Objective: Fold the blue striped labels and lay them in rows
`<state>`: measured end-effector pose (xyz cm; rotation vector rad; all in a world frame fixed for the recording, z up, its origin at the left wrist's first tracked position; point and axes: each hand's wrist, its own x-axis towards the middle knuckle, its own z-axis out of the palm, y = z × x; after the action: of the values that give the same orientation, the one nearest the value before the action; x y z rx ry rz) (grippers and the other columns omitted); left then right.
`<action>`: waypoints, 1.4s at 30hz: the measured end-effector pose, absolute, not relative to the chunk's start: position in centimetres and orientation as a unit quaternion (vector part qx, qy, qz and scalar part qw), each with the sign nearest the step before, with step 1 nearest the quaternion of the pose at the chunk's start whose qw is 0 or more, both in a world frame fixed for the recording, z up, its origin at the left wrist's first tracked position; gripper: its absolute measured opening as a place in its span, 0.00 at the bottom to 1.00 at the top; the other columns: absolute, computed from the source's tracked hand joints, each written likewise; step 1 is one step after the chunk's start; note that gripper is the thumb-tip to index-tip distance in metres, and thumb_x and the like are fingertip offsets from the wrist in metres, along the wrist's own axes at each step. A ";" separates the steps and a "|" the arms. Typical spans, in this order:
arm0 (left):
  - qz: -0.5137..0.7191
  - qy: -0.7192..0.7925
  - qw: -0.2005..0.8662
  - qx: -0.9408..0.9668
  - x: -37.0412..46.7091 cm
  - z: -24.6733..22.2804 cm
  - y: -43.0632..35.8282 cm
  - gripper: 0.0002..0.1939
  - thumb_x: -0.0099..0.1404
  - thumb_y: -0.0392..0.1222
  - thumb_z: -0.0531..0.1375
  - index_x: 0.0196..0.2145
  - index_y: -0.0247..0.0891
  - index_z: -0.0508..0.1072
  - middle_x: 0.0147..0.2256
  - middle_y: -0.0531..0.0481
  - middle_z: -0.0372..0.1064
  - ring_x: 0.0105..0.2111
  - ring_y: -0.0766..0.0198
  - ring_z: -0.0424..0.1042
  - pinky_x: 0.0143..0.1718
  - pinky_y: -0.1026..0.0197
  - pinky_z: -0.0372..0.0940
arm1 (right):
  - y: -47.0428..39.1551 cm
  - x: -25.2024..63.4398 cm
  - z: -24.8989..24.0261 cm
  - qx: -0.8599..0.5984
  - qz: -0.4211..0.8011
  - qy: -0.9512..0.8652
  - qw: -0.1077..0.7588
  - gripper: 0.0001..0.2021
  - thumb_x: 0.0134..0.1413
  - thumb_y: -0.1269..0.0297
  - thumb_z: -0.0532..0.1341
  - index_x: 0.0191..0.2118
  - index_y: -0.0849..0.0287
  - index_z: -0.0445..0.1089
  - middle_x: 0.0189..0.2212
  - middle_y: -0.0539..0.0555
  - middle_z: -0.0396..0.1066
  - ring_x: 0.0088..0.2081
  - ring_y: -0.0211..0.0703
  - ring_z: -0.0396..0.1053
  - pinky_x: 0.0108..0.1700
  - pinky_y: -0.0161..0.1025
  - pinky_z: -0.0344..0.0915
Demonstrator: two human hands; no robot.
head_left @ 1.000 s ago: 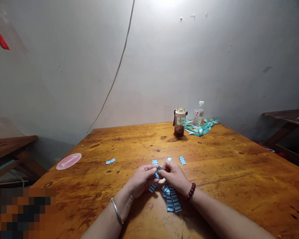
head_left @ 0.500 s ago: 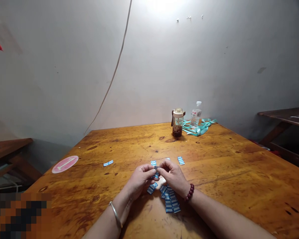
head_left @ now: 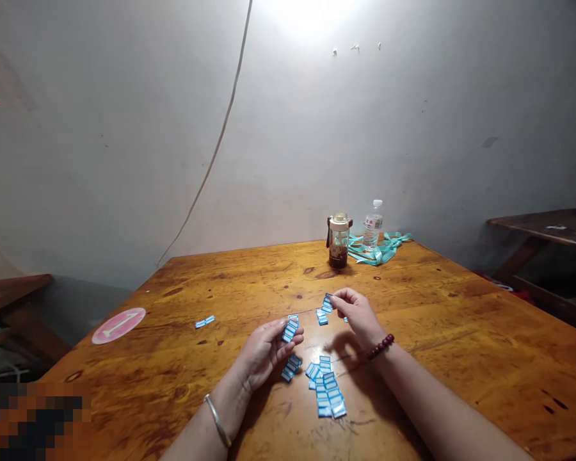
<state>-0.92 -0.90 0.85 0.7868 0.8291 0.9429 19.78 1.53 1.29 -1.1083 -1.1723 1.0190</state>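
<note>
In my left hand (head_left: 266, 352), a blue-and-white label strip (head_left: 290, 330) is pinched between thumb and fingers. My right hand (head_left: 359, 315), farther right, grips the end of another small blue-and-white strip (head_left: 327, 302) in its fingertips. That strip hangs over a label piece (head_left: 322, 317) lying on the table. Below my left hand lies a short stack of strips (head_left: 292, 368). Nearer to me, several overlapping strips form a loose pile (head_left: 327, 390). One more bit of label peeks out, mostly hidden, beside my right hand. The print on the labels is too small to read.
On the wooden table (head_left: 249, 275), a lidded cup with dark liquid (head_left: 338, 246), a clear water bottle (head_left: 372, 227) and turquoise ribbon (head_left: 381, 255) stand at the back. A narrow label strip (head_left: 205, 321) and a pink oval numbered 1 (head_left: 119, 326) lie to the left.
My hands, which were together, have moved apart. My right hand went right and slightly away from me with a strip, while the left keeps its strip. The view has shifted slightly.
</note>
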 end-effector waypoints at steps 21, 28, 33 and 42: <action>0.435 0.414 0.707 0.375 -0.9 1.1 -0.5 0.06 0.53 0.32 0.60 0.31 0.31 0.68 0.34 0.41 0.70 0.30 0.68 0.71 0.28 0.71 0.66 | 5.9 26.2 -1.0 -0.613 0.425 -0.568 0.348 0.04 0.38 0.70 0.58 0.20 0.64 0.62 0.15 0.49 0.64 0.17 0.30 0.59 0.19 0.27 0.52; 0.426 0.424 0.704 0.379 -0.9 0.8 -0.6 0.06 0.53 0.33 0.59 0.31 0.31 0.68 0.34 0.41 0.70 0.30 0.68 0.71 0.28 0.70 0.66 | 6.5 26.2 -1.4 -0.656 0.341 -0.614 0.277 0.05 0.38 0.66 0.59 0.22 0.63 0.68 0.17 0.50 0.67 0.22 0.34 0.62 0.27 0.30 0.55; 0.426 0.431 0.699 0.379 -0.9 0.8 -0.5 0.06 0.53 0.33 0.60 0.32 0.31 0.68 0.35 0.41 0.70 0.30 0.67 0.71 0.29 0.70 0.66 | 6.3 25.8 -1.1 -0.691 0.259 -0.635 0.227 0.07 0.39 0.62 0.59 0.22 0.59 0.70 0.17 0.48 0.68 0.26 0.36 0.64 0.38 0.36 0.51; 0.423 0.439 0.693 0.385 -0.8 0.9 -0.4 0.08 0.52 0.34 0.60 0.32 0.32 0.68 0.35 0.41 0.70 0.31 0.66 0.71 0.29 0.69 0.67 | 6.0 25.3 -0.9 -0.702 0.191 -0.662 0.180 0.07 0.41 0.62 0.57 0.24 0.58 0.71 0.24 0.50 0.71 0.32 0.39 0.64 0.39 0.36 0.48</action>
<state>-0.80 -0.44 0.93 0.8590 0.9798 0.9454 25.26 6.01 -0.87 -1.9848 -1.8702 0.5396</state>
